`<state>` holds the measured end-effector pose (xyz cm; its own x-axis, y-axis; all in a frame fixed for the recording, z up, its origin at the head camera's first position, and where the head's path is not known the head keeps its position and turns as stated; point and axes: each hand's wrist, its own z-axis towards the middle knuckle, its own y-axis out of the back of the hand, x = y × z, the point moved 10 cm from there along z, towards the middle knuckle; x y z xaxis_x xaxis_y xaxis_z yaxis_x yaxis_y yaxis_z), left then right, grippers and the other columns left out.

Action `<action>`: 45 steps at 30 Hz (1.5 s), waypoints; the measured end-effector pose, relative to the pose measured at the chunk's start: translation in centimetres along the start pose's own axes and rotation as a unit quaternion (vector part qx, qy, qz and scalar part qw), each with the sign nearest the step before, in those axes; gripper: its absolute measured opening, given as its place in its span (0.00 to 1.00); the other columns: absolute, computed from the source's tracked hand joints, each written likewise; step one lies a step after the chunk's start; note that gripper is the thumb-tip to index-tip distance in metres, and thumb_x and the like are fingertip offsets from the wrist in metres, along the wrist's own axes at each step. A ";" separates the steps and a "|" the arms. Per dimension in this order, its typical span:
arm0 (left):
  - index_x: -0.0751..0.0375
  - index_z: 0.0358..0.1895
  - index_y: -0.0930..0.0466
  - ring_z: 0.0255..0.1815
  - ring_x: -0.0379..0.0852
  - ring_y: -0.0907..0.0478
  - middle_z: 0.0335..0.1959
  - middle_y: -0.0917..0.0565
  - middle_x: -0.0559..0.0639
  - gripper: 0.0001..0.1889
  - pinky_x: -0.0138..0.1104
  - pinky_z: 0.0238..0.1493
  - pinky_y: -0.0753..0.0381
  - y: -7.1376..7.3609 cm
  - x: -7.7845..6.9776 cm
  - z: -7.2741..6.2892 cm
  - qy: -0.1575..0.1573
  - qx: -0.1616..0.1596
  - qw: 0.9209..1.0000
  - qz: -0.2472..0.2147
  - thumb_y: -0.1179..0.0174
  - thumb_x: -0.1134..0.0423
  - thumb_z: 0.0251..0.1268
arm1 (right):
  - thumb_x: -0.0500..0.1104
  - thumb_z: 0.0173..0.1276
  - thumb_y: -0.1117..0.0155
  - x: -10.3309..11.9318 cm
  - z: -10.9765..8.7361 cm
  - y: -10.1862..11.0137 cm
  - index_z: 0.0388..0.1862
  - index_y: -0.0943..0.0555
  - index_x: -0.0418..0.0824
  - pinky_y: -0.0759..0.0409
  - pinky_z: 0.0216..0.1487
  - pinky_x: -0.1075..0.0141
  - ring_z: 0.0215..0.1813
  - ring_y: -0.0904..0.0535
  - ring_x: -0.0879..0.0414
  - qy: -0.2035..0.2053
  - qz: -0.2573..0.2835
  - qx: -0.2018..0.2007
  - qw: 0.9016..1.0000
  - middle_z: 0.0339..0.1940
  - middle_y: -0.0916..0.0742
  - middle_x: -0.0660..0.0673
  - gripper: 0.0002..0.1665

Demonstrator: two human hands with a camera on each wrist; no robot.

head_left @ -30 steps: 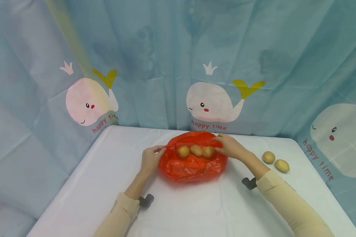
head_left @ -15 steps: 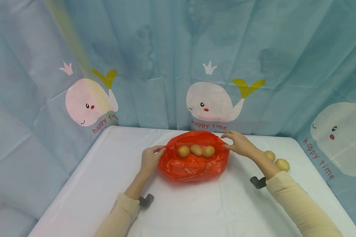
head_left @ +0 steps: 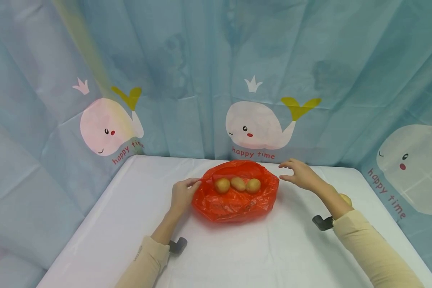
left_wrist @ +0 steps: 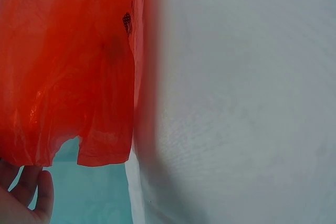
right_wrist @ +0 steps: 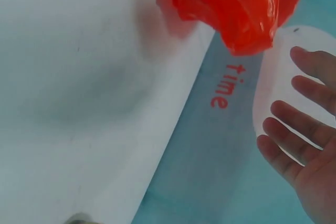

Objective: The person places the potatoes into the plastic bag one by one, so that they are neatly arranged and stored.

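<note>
A red plastic bag (head_left: 230, 207) lies on the white table with its mouth spread. Inside it sit three potatoes, the left one (head_left: 222, 185), the middle one (head_left: 238, 184) and the right one (head_left: 253, 185), side by side. My left hand (head_left: 181, 195) pinches the bag's left rim between thumb and fingers. In the left wrist view, that hand (left_wrist: 23, 195) touches the bag's edge (left_wrist: 79, 72). To the right of the bag, and apart from it, my right hand (head_left: 301, 175) holds nothing. Its fingers (right_wrist: 296, 121) are spread in the right wrist view, near the bag (right_wrist: 231, 3).
Another potato (head_left: 346, 199) lies on the table (head_left: 237, 256) at the right, partly hidden behind my right forearm. A blue curtain (head_left: 198, 80) with whale prints hangs along the table's back and sides. Dark wrist mounts (head_left: 322, 223) stick out from both wrists.
My right hand has let go of the bag's right rim and moved away to the right. Its forearm now covers one loose potato fully and another partly. My left hand keeps its pinch.
</note>
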<state>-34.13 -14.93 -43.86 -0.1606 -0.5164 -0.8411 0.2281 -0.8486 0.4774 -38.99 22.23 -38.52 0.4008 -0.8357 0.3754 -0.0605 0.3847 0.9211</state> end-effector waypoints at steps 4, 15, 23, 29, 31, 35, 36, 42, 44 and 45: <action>0.60 0.47 0.13 0.56 0.54 0.18 0.44 0.11 0.54 0.12 0.50 0.59 0.20 0.1 -0.2 0.0 -0.006 -0.004 1.000 0.002 0.39 0.57 0.68 | 0.47 0.64 0.32 -1.2 -0.3 0.2 0.56 0.21 0.38 0.22 0.57 0.41 0.57 0.25 0.38 -0.033 0.008 0.012 0.999 0.52 0.18 0.37 0.24; 0.59 0.47 0.13 0.56 0.55 0.18 0.45 0.11 0.54 0.12 0.50 0.59 0.20 -0.1 -0.2 -0.1 -0.009 -0.005 1.000 0.008 0.39 0.58 0.67 | 0.48 0.64 0.32 -3.3 -1.5 0.8 0.57 0.22 0.36 0.22 0.56 0.40 0.58 0.26 0.35 -0.055 0.002 0.016 0.998 0.54 0.19 0.33 0.26; 0.59 0.47 0.13 0.55 0.54 0.18 0.44 0.11 0.54 0.12 0.49 0.58 0.19 0.0 -0.4 -0.1 -0.006 -0.005 1.000 0.002 0.39 0.57 0.68 | 0.49 0.65 0.34 -4.6 -2.1 1.4 0.58 0.23 0.34 0.22 0.54 0.40 0.57 0.26 0.34 -0.064 -0.008 0.032 0.997 0.55 0.20 0.32 0.27; 0.59 0.46 0.13 0.55 0.54 0.17 0.44 0.11 0.54 0.12 0.49 0.58 0.19 0.0 -0.3 -0.1 -0.007 -0.006 1.000 0.006 0.39 0.57 0.68 | 0.51 0.65 0.34 -6.2 -2.7 1.4 0.56 0.22 0.33 0.22 0.54 0.40 0.56 0.25 0.33 -0.072 -0.007 0.039 0.997 0.52 0.20 0.31 0.28; 0.59 0.46 0.13 0.55 0.54 0.17 0.44 0.11 0.54 0.13 0.49 0.58 0.19 0.0 -0.3 -0.1 -0.007 -0.005 1.000 0.007 0.39 0.57 0.68 | 0.52 0.65 0.34 -6.6 -2.9 1.4 0.56 0.23 0.33 0.23 0.53 0.40 0.56 0.25 0.33 -0.075 -0.008 0.042 0.996 0.52 0.20 0.30 0.28; 0.59 0.47 0.13 0.55 0.54 0.17 0.44 0.11 0.54 0.13 0.49 0.57 0.19 -0.1 -0.3 -0.2 -0.009 -0.003 1.000 0.011 0.39 0.57 0.68 | 0.53 0.66 0.34 -7.5 -3.3 1.4 0.57 0.23 0.32 0.23 0.52 0.39 0.56 0.25 0.32 -0.085 -0.008 0.052 0.995 0.54 0.21 0.28 0.30; 0.59 0.47 0.13 0.54 0.54 0.17 0.44 0.11 0.54 0.12 0.49 0.57 0.18 0.0 -0.3 -0.2 -0.009 -0.003 1.000 0.011 0.39 0.57 0.68 | 0.53 0.66 0.35 -7.7 -3.4 1.4 0.57 0.23 0.32 0.23 0.52 0.39 0.56 0.25 0.31 -0.088 -0.007 0.055 0.995 0.54 0.21 0.27 0.30; 0.60 0.46 0.13 0.54 0.54 0.17 0.43 0.11 0.54 0.12 0.48 0.57 0.18 0.1 -0.5 -0.1 -0.017 -0.007 1.000 0.013 0.39 0.57 0.68 | 0.54 0.66 0.35 -9.1 -3.9 1.3 0.57 0.24 0.31 0.23 0.52 0.37 0.56 0.26 0.30 -0.109 -0.005 0.067 0.992 0.57 0.22 0.24 0.32; 0.60 0.46 0.13 0.53 0.54 0.17 0.43 0.11 0.54 0.12 0.48 0.57 0.18 0.1 -0.5 -0.1 -0.019 -0.007 1.000 0.014 0.39 0.57 0.68 | 0.54 0.66 0.35 -9.5 -4.1 1.3 0.57 0.24 0.30 0.24 0.53 0.37 0.56 0.26 0.30 -0.112 -0.006 0.069 0.991 0.57 0.22 0.24 0.32; 0.60 0.46 0.13 0.53 0.54 0.17 0.43 0.11 0.54 0.12 0.48 0.57 0.18 0.1 -0.5 -0.1 -0.019 -0.007 1.000 0.014 0.39 0.57 0.68 | 0.54 0.66 0.35 -9.7 -4.2 1.3 0.58 0.24 0.30 0.24 0.53 0.37 0.57 0.25 0.30 -0.115 -0.006 0.069 0.991 0.57 0.22 0.24 0.32</action>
<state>-33.98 -14.70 -43.39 -0.1904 -0.5449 -0.8166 0.2469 -0.8316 0.4974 -39.15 32.50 -41.37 0.1842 -0.9131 0.3638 -0.1887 0.3304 0.9248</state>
